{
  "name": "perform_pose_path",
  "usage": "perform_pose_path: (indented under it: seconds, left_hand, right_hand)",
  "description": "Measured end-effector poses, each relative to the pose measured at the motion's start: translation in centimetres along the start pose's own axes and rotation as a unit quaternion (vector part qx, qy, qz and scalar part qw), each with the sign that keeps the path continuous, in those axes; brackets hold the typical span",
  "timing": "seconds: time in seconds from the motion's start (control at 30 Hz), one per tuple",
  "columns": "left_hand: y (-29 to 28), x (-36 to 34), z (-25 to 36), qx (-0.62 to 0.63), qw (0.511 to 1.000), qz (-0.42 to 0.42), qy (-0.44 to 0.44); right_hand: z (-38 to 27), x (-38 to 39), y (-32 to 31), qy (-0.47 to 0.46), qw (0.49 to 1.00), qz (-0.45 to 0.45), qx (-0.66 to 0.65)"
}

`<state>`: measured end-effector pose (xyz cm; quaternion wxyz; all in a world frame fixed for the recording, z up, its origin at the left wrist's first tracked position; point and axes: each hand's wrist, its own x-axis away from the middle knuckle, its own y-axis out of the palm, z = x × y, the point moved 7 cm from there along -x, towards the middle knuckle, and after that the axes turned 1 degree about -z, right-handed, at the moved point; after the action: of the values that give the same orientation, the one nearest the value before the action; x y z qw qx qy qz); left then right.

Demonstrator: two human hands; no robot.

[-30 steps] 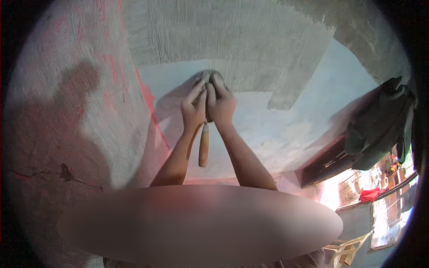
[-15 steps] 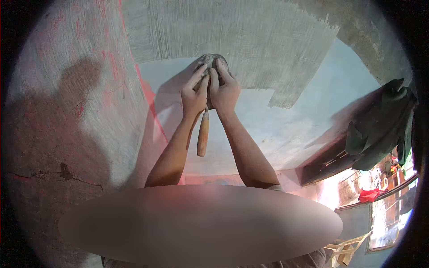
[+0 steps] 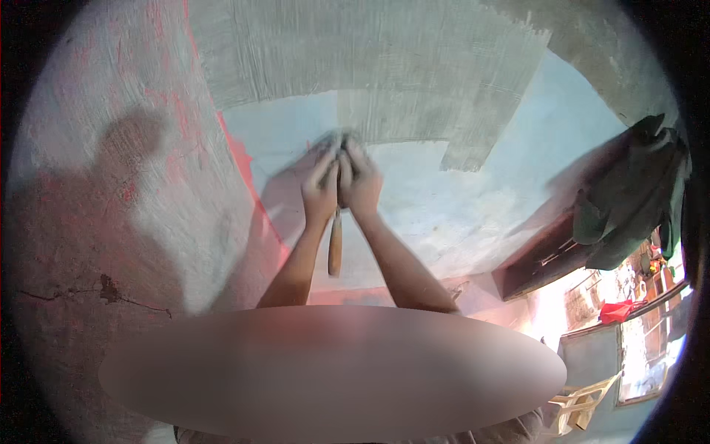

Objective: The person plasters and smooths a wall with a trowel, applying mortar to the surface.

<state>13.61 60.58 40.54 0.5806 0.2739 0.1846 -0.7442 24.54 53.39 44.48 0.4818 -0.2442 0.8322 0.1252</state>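
Both my hands are raised against the wall and pressed close together on the dark, mortar-smeared blade of a trowel. My left hand (image 3: 320,194) is closed around the blade's left side, and my right hand (image 3: 360,185) grips its right side. The fingertips are smeared by motion, and most of the blade is hidden under them. Below the wrists hangs the trowel's wooden handle (image 3: 335,250), with neither hand on it. Wet grey plaster (image 3: 296,55) with streaky marks covers the wall above, ending in a ragged lower edge. Around my hands the wall is bare pale blue paint (image 3: 414,200).
On the left, a rough adjoining wall (image 3: 66,214) with red traces and a crack carries my shadow. Dark cloth (image 3: 629,200) hangs at the right over a wooden ledge (image 3: 536,259). A pale plastic chair (image 3: 584,403) stands lower right. A blurred oval hides the lower middle.
Both hands and the trowel have moved down the wall together. The grey plaster's left edge and pale paint beside it now show above my hands, where they were covered before.
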Motion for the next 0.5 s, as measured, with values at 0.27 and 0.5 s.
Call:
perform_pose_path:
  seconds: [0.27, 0.5]
  left_hand:
    - [-2.8, 14.9, -7.4, 0.060, 0.983, 0.022, -0.174]
    - [-5.5, 15.1, -7.7, 0.157, 0.979, 0.044, -0.123]
  right_hand:
    - [5.1, 11.9, -3.7, 0.216, 0.959, -0.182, 0.011]
    - [0.5, -5.4, -3.5, -0.116, 0.875, -0.275, 0.381]
